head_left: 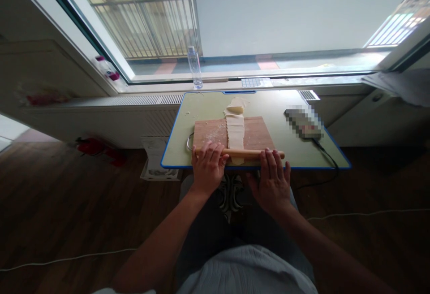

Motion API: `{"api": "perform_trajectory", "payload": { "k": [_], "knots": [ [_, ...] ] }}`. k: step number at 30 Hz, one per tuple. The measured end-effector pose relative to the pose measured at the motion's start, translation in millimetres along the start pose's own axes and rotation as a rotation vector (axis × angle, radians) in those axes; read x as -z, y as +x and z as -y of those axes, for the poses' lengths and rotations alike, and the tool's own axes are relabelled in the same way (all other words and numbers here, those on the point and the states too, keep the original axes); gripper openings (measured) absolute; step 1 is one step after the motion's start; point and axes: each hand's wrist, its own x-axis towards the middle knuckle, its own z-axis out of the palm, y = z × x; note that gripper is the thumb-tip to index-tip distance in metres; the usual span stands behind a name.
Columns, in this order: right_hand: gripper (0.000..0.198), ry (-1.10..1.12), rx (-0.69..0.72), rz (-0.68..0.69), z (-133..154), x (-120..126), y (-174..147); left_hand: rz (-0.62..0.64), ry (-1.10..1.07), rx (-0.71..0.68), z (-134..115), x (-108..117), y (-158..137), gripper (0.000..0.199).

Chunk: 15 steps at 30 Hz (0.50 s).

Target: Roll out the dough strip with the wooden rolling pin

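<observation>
A wooden rolling pin [247, 153] lies crosswise at the near edge of a wooden cutting board [257, 133]. Over its left end, the fingers of my left hand [208, 167] are curled, with the thumb beneath the pin. My right hand [273, 181] has its fingers laid over the right end of the pin, thumb pointing inward. Under the pin runs a long flat strip of dough [236, 133], lengthwise across the board. Its far end is loosely folded on the table beyond the board, and its near end shows just this side of the pin.
The board rests on a pale green, blue-edged table [174, 139]. A blurred-out device [304, 123] with a black cable lies at the right. A clear bottle [195, 67] stands on the windowsill. A white box [157, 164] sits on the floor at left.
</observation>
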Motion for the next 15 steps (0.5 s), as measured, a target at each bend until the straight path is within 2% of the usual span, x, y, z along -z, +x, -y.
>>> {"api": "perform_trajectory", "payload": {
  "k": [9, 15],
  "knots": [
    [0.077, 0.038, -0.001, 0.055, -9.8, 0.7, 42.1, 0.126, 0.051, 0.064, -4.6, 7.3, 39.8, 0.054],
    [0.071, 0.023, -0.043, 0.184, -17.2, -6.9, 81.9, 0.214, 0.105, 0.085, -0.1, -0.2, 73.1, 0.057]
  ]
}}
